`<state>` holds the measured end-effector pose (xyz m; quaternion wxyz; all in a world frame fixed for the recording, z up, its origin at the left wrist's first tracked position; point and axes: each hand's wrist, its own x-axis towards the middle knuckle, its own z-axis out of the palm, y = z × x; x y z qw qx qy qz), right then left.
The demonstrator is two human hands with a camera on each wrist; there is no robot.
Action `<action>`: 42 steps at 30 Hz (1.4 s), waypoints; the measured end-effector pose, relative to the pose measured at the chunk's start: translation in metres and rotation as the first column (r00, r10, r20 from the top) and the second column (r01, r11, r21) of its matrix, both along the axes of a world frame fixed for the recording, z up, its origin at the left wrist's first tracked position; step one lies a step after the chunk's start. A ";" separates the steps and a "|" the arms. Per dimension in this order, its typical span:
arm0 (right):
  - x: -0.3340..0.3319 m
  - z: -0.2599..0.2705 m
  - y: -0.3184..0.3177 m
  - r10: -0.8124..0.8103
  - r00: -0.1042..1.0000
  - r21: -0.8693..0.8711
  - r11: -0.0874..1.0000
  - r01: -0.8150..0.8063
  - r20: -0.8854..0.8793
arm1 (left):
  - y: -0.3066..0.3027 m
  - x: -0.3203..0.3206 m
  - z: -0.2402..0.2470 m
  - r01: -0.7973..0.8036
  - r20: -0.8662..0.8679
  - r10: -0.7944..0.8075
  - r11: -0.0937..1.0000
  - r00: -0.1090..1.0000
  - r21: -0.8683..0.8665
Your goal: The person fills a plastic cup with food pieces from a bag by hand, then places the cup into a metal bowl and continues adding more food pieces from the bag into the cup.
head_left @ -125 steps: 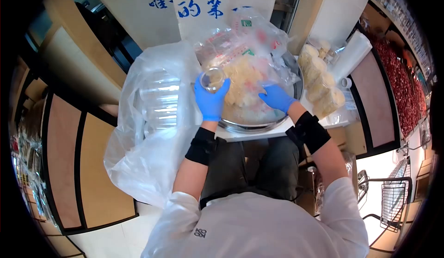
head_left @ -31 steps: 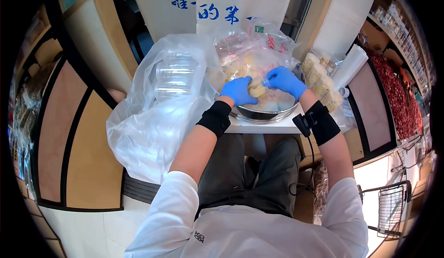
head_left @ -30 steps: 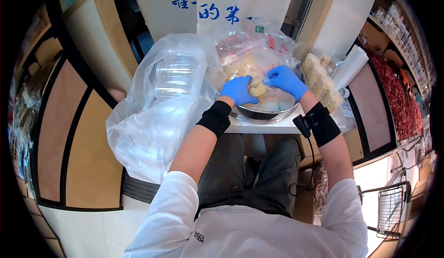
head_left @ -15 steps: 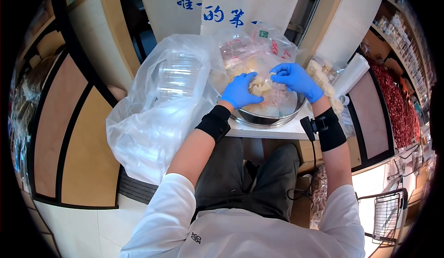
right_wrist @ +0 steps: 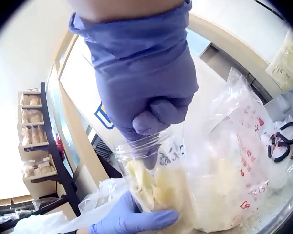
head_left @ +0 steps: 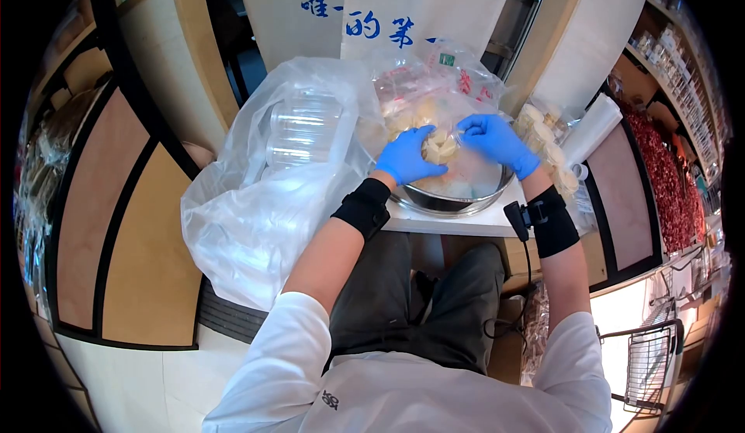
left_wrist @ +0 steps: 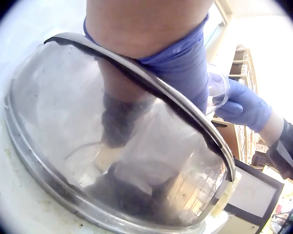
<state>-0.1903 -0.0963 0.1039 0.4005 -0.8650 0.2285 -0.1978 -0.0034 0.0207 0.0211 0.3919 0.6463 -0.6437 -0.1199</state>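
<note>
My left gloved hand (head_left: 407, 157) grips a clear plastic jar (right_wrist: 123, 155) over the metal bowl (head_left: 458, 205). Pale yellow slices (right_wrist: 171, 187) fill much of the jar. At the jar's mouth is my right gloved hand (head_left: 498, 144); in the right wrist view one finger reaches down inside, while other fingers are curled. I cannot tell whether its tips pinch a slice. A clear bag with red print (right_wrist: 229, 170), with more pale pieces, lies in the bowl beside the jar. In the left wrist view the bowl's side hides most of the left hand's fingers.
At left stands a large translucent bag (head_left: 248, 223) with stacked clear jars (head_left: 306, 126) inside. Filled jars (head_left: 543, 142) and a white roll (head_left: 594, 126) stand at right. Black-handled scissors (right_wrist: 283, 141) lie by the printed bag. The white table edge (head_left: 434, 223) runs before my legs.
Several seconds ago the left hand held up an apparently empty jar, the right hand over the bowl; now slices fill much of it. In the last half second the right hand shifted slightly lower.
</note>
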 end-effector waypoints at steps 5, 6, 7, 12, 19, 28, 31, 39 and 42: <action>0.002 0.015 0.017 -0.021 0.995 0.101 0.994 0.030 -0.094 | -0.002 0.002 -0.005 -0.011 0.009 0.011 0.999 1.000 -0.051; 0.001 0.019 0.020 -0.023 0.996 0.103 0.994 0.033 -0.091 | -0.002 0.002 -0.006 -0.008 0.012 0.009 0.999 1.000 -0.048; 0.001 0.024 0.024 -0.048 0.991 0.102 0.993 0.061 -0.126 | -0.003 0.002 -0.007 -0.024 0.001 0.024 0.997 1.000 -0.067; -0.003 0.026 0.027 0.012 0.973 0.258 0.965 0.050 -0.231 | -0.002 0.000 -0.003 0.008 0.031 -0.006 0.998 1.000 -0.065; -0.015 0.015 0.024 0.157 0.980 0.598 0.800 -0.056 -0.118 | 0.000 -0.001 -0.002 -0.052 0.045 0.055 0.997 0.997 -0.060; 0.000 -0.006 0.041 0.144 0.972 0.446 0.894 -0.046 -0.187 | -0.005 -0.003 -0.004 -0.056 0.210 0.041 0.996 0.977 0.065; 0.001 -0.022 0.026 0.054 0.977 0.334 0.942 0.019 -0.207 | -0.003 -0.007 0.003 -0.078 0.195 0.055 0.991 0.979 0.109; 0.009 -0.026 0.033 -0.037 0.975 0.221 0.971 0.087 -0.221 | -0.011 -0.006 -0.003 -0.125 0.238 0.095 0.986 0.967 0.112; 0.010 -0.033 0.025 0.049 0.959 0.317 0.947 0.044 -0.280 | -0.008 -0.008 0.002 -0.148 0.279 0.105 0.979 0.954 0.138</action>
